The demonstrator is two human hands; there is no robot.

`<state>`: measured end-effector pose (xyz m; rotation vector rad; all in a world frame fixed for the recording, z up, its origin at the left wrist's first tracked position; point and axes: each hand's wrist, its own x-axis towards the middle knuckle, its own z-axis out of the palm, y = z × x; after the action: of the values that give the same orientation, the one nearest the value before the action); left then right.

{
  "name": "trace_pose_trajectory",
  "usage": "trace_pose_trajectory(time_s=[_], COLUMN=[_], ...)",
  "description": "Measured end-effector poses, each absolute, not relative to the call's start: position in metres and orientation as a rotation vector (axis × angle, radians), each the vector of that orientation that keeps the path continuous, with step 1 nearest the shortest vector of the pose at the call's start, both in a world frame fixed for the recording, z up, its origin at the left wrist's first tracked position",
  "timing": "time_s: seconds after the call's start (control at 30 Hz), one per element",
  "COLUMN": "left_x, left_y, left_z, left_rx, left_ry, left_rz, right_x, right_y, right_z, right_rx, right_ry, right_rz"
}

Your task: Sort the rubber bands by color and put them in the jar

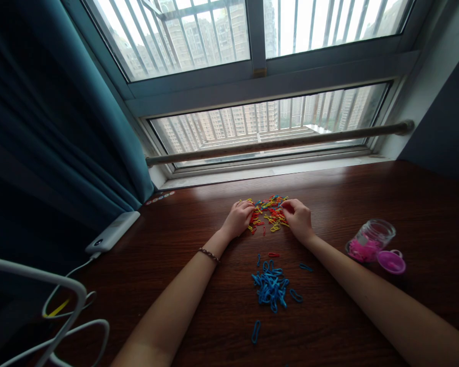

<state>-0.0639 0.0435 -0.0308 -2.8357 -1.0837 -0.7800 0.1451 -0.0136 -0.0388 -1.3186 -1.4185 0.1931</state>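
A mixed pile of small looped plastic clips [276, 218], red, yellow and some blue, lies between my two hands at the far part of the table. They look like stitch markers. My left hand [239, 218] rests at the pile's left side, fingers curled in against the clips; what they hold is hidden. On the right side, my right hand [298, 219] has thumb and fingertips pinched together at the pile's edge, and anything between them is too small to make out. Nearer to me is a heap of blue clips [271, 288], with a few loose blue ones and a red clip [274, 254] around it.
A glass jar [378, 232] with pink clips stands to the right, a purple lid [391, 262] beside it. At left a white power bank [112, 232] with a cable lies by the blue curtain [110, 153]. A window with a rail [279, 146] borders the table's far edge.
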Motion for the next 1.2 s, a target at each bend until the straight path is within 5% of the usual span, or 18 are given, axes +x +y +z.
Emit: trace_pose_trajectory(time_s=[1.2], left_x=[-0.064], left_y=[0.043], left_z=[-0.032], left_rx=[-2.835], left_ry=[-1.036], left_rz=[-0.838], right_x=[0.122], right_y=[-0.032], right_z=[-0.02], right_rx=[-1.133], right_ry=[-1.521], right_rz=[0.482])
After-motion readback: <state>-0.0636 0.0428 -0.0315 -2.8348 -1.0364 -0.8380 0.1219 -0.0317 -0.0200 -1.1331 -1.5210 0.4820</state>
